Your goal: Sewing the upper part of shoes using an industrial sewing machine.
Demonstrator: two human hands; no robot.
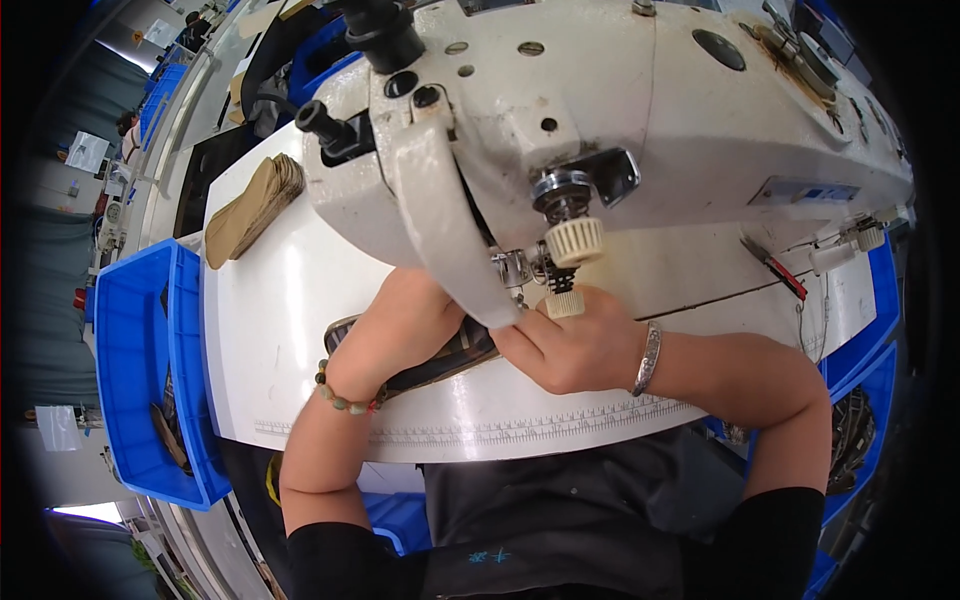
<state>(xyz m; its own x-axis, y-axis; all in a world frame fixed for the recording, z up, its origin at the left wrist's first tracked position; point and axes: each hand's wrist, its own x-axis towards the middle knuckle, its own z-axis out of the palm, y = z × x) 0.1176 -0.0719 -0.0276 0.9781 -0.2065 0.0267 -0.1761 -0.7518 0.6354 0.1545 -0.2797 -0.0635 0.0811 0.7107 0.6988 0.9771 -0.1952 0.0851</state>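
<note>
A white sewing machine [600, 100] stands over the white table, its head and thread knobs hiding part of my work. Beneath both hands lies a dark plaid fabric piece [450, 365] with a brown edge, long and rounded at its left end. My left hand [415, 315] rests bent over that piece, left of the machine head, which hides its fingertips. On the other side, my right hand [580, 345] has its fingers curled together at the fabric's right end, close to the needle area. The needle itself is hidden from sight.
A stack of brown sole-shaped pieces [255, 210] lies at the table's far left. Red-handled snips [780, 268] lie on the right. A printed ruler [480, 435] runs along the near edge. Blue bins stand left [150, 370] and right [885, 400], with dark pieces inside.
</note>
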